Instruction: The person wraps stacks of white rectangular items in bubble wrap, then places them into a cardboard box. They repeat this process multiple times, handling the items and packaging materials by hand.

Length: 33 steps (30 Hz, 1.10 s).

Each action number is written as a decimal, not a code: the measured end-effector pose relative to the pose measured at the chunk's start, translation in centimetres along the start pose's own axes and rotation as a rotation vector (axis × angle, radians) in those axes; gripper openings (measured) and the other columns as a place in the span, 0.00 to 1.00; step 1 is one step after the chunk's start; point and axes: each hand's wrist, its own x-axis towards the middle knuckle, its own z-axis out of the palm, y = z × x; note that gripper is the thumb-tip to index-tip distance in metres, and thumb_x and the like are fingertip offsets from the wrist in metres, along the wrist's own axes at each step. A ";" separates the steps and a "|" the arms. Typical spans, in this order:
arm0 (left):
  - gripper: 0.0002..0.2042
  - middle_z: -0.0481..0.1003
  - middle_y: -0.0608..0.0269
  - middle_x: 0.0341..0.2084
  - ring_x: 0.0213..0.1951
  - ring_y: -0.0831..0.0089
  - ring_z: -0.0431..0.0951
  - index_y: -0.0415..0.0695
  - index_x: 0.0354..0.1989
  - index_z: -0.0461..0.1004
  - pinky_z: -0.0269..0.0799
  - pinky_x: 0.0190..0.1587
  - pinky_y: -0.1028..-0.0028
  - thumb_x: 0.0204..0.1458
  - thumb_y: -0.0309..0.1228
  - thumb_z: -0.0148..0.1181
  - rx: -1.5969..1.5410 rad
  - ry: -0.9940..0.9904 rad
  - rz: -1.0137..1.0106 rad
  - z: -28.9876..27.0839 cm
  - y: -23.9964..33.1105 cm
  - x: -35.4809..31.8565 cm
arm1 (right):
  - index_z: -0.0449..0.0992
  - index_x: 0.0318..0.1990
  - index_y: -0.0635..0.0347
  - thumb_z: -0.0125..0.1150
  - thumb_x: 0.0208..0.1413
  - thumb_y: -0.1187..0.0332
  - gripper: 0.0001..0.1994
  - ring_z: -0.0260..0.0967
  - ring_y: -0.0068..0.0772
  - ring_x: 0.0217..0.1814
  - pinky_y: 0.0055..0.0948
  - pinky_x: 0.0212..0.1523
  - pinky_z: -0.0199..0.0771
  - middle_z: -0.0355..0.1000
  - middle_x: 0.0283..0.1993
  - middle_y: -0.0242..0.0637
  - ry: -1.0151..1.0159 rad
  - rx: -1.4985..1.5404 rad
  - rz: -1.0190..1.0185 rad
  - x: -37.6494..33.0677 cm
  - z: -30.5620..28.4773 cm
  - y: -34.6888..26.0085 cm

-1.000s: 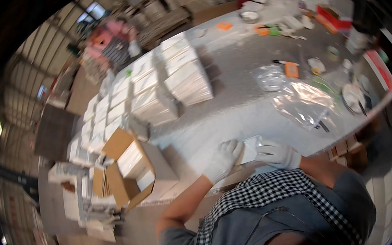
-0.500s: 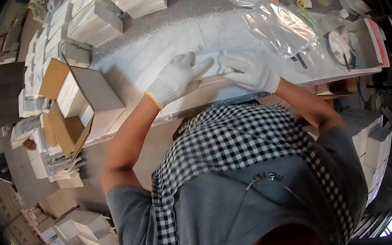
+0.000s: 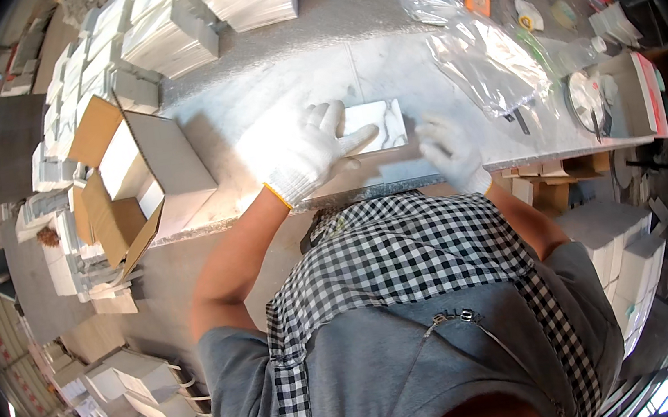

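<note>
A white tile with grey marble-like veins [image 3: 380,121] lies flat on the worktable [image 3: 271,92] in front of me. My gloved left hand [image 3: 307,152] holds the tile's left part against the table, the thumb stretched over its face and the fingers near its far edge. The hand hides that end of the tile. Just right of the tile, and apart from it, is my gloved right hand [image 3: 453,155], close to the table's front edge. Motion smears its fingers, and nothing held shows in it.
An open cardboard box [image 3: 167,157] stands at left, with stacked white tiles [image 3: 171,42] behind it. To the right are clear plastic bags [image 3: 491,67], an orange square tool [image 3: 477,0], a tape roll [image 3: 587,97] and a white box [image 3: 629,97].
My right hand has drawn off the tile, toward me and to the right, baring the veined face. My left hand stays at the tile, a little nearer to me.
</note>
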 end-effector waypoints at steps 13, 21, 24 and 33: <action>0.48 0.67 0.33 0.65 0.67 0.46 0.67 0.40 0.74 0.58 0.65 0.67 0.62 0.53 0.64 0.63 -1.010 0.007 -0.899 -0.9 -1.4 -1.8 | 0.60 0.73 0.66 0.57 0.65 0.43 0.40 0.59 0.36 0.73 0.35 0.70 0.60 0.60 0.74 0.43 -0.410 0.744 0.863 5.0 3.9 1.2; 0.55 0.75 0.39 0.57 0.61 0.56 0.75 0.40 0.78 0.45 0.68 0.64 0.66 0.49 0.52 0.72 -1.196 0.133 -0.847 4.0 -2.6 -1.5 | 0.64 0.68 0.69 0.60 0.64 0.48 0.36 0.66 0.35 0.65 0.35 0.67 0.64 0.69 0.64 0.42 -0.324 0.904 0.831 4.5 4.0 0.2; 0.52 0.76 0.40 0.55 0.59 0.55 0.76 0.37 0.74 0.51 0.71 0.62 0.65 0.47 0.50 0.74 -1.172 0.230 -0.849 4.4 -1.3 -2.2 | 0.59 0.70 0.70 0.63 0.62 0.50 0.39 0.65 0.38 0.67 0.38 0.69 0.63 0.67 0.66 0.44 -0.278 0.962 0.678 3.5 4.1 -0.5; 0.47 0.75 0.38 0.53 0.58 0.52 0.75 0.28 0.65 0.61 0.73 0.61 0.62 0.42 0.43 0.79 -1.355 0.466 -0.857 5.6 2.9 -3.9 | 0.54 0.73 0.68 0.68 0.56 0.53 0.44 0.61 0.40 0.70 0.40 0.71 0.61 0.64 0.67 0.48 -0.390 1.019 0.505 2.9 3.3 -0.7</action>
